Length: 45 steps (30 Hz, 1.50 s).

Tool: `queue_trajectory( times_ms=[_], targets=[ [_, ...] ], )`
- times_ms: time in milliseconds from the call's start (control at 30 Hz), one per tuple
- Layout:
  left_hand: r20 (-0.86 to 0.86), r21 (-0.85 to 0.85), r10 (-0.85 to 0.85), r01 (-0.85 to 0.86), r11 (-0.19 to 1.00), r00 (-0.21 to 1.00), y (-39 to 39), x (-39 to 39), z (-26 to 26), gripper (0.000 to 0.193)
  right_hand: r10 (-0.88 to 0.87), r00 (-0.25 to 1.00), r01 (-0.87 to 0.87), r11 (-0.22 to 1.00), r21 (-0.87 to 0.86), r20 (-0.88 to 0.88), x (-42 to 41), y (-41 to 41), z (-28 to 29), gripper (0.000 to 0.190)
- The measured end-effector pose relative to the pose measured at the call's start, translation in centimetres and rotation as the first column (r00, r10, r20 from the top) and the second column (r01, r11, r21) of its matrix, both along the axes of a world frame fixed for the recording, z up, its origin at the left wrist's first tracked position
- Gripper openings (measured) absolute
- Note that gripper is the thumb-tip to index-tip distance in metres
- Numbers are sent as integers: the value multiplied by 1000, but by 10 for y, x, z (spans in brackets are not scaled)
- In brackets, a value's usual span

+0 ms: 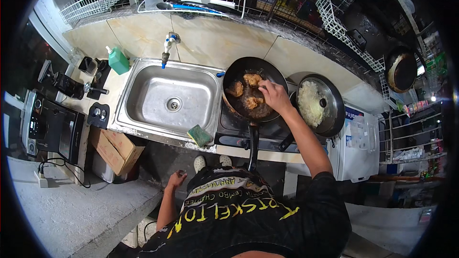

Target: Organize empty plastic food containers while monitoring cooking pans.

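Pieces of browned, fried food (pixel 254 102) lie in oil in a black frying pan (pixel 233 65) on the gas stove (pixel 229 125), its handle pointing towards me. My right hand (pixel 274 95) is over the pan's right side, fingertips bent together close to the upper piece; whether they pinch anything cannot be told. My left hand (pixel 176 179) hangs low beside my body, fingers loosely curled, holding nothing visible. To the right of the frying pan stands a second dark pan under a glass lid (pixel 324 89), with pale, shredded-looking food showing through it.
A steel sink (pixel 154 93) adjoins the stove on the left, below a tap (pixel 166 48). A green and yellow sponge (pixel 199 136) sits on its front rim. A green pump bottle (pixel 118 61) and a coffee machine (pixel 53 125) stand left. Wire racks (pixel 333 18) run above.
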<state>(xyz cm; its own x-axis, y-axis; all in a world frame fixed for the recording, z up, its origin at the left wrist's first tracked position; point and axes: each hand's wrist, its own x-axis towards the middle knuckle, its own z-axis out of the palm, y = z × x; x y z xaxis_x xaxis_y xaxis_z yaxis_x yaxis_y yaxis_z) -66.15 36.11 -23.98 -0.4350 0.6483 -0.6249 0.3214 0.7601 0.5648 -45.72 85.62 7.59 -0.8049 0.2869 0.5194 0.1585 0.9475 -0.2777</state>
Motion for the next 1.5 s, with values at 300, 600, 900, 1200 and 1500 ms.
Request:
queue_trajectory(
  times_ms=[300,600,900,1200,1500],
  targets=[
    [-21,25,9,-9,1000,1000,2,1,2,54,-149,979,112,963,-245,-138,-9,51,16,6],
    [4,-46,5,-5,999,1000,-2,8,10,56,-324,911,211,898,-386,-256,-14,76,7,8],
    [16,-55,5,-4,998,1000,5,7,14,56,-547,826,330,665,-670,-136,-17,114,-22,13],
    [-7,-34,3,-3,999,1000,-2,6,10,56,-419,897,129,554,-822,-141,-2,95,-17,13],
    [0,-34,-43,43,998,999,4,-3,6,57,-433,889,177,629,-757,-151,6,38,2,13]
  ],
)
